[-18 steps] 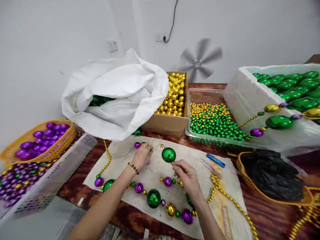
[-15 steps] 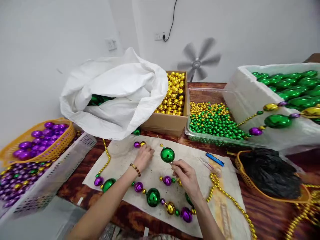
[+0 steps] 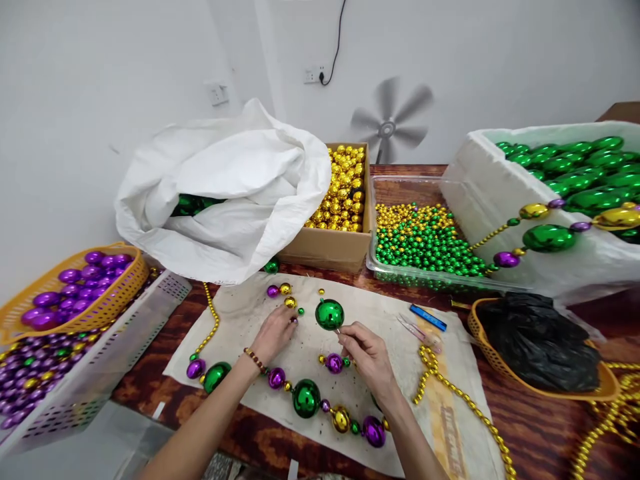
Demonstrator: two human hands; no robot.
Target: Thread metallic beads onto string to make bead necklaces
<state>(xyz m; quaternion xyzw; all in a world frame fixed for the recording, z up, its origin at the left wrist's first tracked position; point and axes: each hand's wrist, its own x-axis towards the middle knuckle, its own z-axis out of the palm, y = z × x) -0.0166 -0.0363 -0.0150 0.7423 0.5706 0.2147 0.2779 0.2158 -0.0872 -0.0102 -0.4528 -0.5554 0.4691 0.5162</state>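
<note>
Green and mirror-bright, the large ball (image 3: 329, 314) is located over the middle of the pale cloth (image 3: 235, 313), just beyond the right hand (image 3: 369, 353). Right hand: thumb and finger pinched on a thin pin (image 3: 339, 330) at the ball's near side. Left hand (image 3: 274, 337): fingers bunched beside a small purple bead (image 3: 294, 321); whether the bead is gripped cannot be told.

Surroundings: a white sack (image 3: 235, 180) overhangs the rear of the cloth and covers part of the cardboard box (image 3: 323, 249) of gold balls. Beside that box on the table (image 3: 525, 433) stands a clear tray (image 3: 400, 270) of gold and green beads, then a foam box (image 3: 463, 177) of green ovals. At left, an orange basket (image 3: 123, 300) of purple balls sits above a perforated crate (image 3: 145, 340). At right, a black bag (image 3: 545, 347) lies in a second basket (image 3: 483, 333). A blue item (image 3: 428, 317) lies on the cloth.

Obstruction: the left forearm crosses the front bead strand (image 3: 306, 398); the right forearm partly hides its other end.

Change: compared with the earlier frame, the left hand sits nearer the wearer, exposing a gold bead (image 3: 290, 303) and a small green bead (image 3: 301, 311). Right hand and large ball keep the same relation.
</note>
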